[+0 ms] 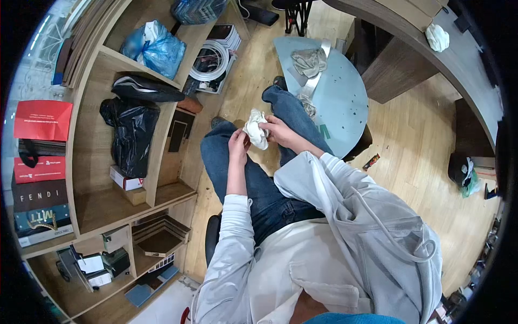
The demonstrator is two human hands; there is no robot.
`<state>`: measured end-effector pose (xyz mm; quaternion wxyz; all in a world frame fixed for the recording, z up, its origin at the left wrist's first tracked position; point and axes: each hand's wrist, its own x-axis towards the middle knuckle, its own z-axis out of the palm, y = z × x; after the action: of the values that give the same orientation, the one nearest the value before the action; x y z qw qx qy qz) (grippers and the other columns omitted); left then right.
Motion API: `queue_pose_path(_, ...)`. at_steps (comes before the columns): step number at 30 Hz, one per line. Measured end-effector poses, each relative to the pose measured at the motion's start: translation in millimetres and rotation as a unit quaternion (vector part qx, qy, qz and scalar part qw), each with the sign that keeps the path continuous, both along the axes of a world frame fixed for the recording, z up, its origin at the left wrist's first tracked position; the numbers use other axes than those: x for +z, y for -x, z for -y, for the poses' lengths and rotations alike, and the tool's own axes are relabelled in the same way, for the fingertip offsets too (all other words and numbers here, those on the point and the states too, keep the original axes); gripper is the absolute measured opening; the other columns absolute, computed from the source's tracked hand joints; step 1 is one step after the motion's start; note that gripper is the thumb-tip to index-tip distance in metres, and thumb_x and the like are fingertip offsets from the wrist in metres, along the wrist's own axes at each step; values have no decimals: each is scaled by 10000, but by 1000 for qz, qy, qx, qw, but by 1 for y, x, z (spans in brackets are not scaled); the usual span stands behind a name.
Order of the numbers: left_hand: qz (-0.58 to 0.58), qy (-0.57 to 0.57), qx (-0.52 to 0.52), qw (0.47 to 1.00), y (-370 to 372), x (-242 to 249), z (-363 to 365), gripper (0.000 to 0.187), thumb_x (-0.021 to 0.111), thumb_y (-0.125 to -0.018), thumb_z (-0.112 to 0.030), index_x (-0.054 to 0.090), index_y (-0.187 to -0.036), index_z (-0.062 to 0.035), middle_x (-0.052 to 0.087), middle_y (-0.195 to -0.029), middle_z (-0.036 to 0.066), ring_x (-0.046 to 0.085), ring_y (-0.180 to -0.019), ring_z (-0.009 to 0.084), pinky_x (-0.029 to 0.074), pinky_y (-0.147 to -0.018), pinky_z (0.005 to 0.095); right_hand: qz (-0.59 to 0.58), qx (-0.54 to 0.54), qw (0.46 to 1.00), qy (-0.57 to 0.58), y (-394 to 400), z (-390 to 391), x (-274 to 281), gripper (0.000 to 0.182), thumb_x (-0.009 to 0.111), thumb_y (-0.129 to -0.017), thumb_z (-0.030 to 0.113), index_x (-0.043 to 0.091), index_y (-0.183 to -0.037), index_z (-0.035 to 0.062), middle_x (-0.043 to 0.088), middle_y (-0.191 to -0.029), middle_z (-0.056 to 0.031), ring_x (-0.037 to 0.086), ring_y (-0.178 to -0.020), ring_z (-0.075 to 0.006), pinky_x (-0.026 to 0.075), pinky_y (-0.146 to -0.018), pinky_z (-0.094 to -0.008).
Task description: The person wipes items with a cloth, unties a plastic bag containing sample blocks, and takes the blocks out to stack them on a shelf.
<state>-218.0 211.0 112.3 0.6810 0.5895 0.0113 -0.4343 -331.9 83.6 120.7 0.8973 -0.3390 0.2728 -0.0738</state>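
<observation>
I sit on a chair in blue jeans and a pale grey hooded jacket. Both hands hold a crumpled white cloth [256, 128] above my knees. My left hand [238, 143] pinches its lower left side. My right hand [274, 129] grips its right side, fingers curled into the fabric. A light blue round table [334, 102] stands just beyond my knees, with a grey crumpled cloth [309, 60] and a silvery strip [314, 81] lying on it.
Wooden shelves [108, 205] fill the left, holding a black plastic bag [129, 135], a blue bag [155, 47], boxes and a coil of white cable [212, 60]. A curved wooden counter [431, 59] with a white cloth [437, 36] runs at the upper right. A small wrapper [371, 161] lies on the floor.
</observation>
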Motion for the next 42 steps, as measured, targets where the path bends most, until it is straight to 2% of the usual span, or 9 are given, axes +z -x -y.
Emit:
queue_pose_path(4, -3, -8, -4, 1000, 0, -2, 0, 178, 555, -862, -187, 546, -1018, -102, 576, -839, -10, 555, -743, 98, 460, -672, 251, 2, 8, 1000, 1, 0, 2, 1, 362, 568, -854, 180, 435, -1172, 73, 564, -1033, -51, 591, -907, -172, 506, -723, -325)
queue_pose_path(9, -1, 0, -22, 1000, -5, -8, -2, 181, 555, -861, -188, 543, -1015, -94, 575, -845, -5, 554, -756, 102, 462, -676, 258, 11, 3, 1000, -5, -1, 1, -4, 383, 601, -826, 193, 455, -1162, 83, 554, -1032, -46, 575, -924, -194, 498, -737, -370)
queue_pose_path(17, 11, -2, 15, 1000, 0, 0, 1, 274, 545, -864, -190, 528, -1120, -94, 593, -955, 20, 574, -844, 124, 463, -708, 259, 1, 8, 1000, 2, 0, 1, -6, 375, 598, -830, 195, 451, -1158, 86, 555, -1031, -44, 576, -917, -190, 499, -733, -371)
queue_pose_path(23, -6, -22, -12, 1000, -1, 3, 1, 328, 536, -868, -177, 502, -1180, -82, 586, -1019, 37, 577, -895, 140, 464, -734, 261, 3, 11, 1000, 6, 1, 1, 0, 316, 560, -858, 175, 455, -1145, 91, 579, -1007, -41, 597, -900, -171, 506, -739, -330)
queue_pose_path(25, -6, -24, -15, 1000, -2, 1, 1, 330, 534, -869, -172, 499, -1184, -80, 585, -1022, 39, 576, -900, 141, 464, -736, 261, 13, 9, 1000, 0, 1, 0, -2, 332, 565, -854, 175, 453, -1153, 84, 574, -1021, -47, 594, -907, -182, 505, -741, -347)
queue_pose_path(27, 6, -15, 7, 1000, -2, -2, 2, 310, 529, -874, -173, 511, -1168, -74, 591, -984, 36, 574, -849, 126, 459, -698, 240, 32, 2, 999, -18, 0, 1, -4, 364, 575, -845, 175, 448, -1170, 70, 563, -1049, -59, 588, -921, -205, 503, -744, -379)
queue_pose_path(32, 38, 31, 47, 998, -6, -11, -1, 242, 525, -885, -190, 552, -1089, -63, 587, -845, 8, 538, -690, 83, 425, -588, 196, 65, -51, 993, -80, 0, 2, -5, 337, 544, -860, 149, 452, -1172, 60, 570, -1057, -66, 592, -927, -199, 503, -758, -368)
queue_pose_path(36, 35, -2, 17, 999, -4, -6, -3, 190, 531, -888, -216, 572, -992, -62, 554, -746, -18, 483, -598, 61, 388, -525, 183, 68, -52, 993, -80, 2, 2, -1, 326, 521, -868, 128, 453, -1177, 49, 576, -1062, -72, 590, -941, -195, 499, -776, -353)
queue_pose_path(42, -6, 10, 26, 1000, -1, 0, -1, 176, 548, -880, -239, 567, -935, -74, 543, -722, -28, 476, -590, 58, 385, -522, 193, 56, -34, 995, -75, 2, 2, 1, 289, 496, -886, 134, 470, -1172, 95, 586, -1072, -45, 588, -962, -184, 492, -777, -362)
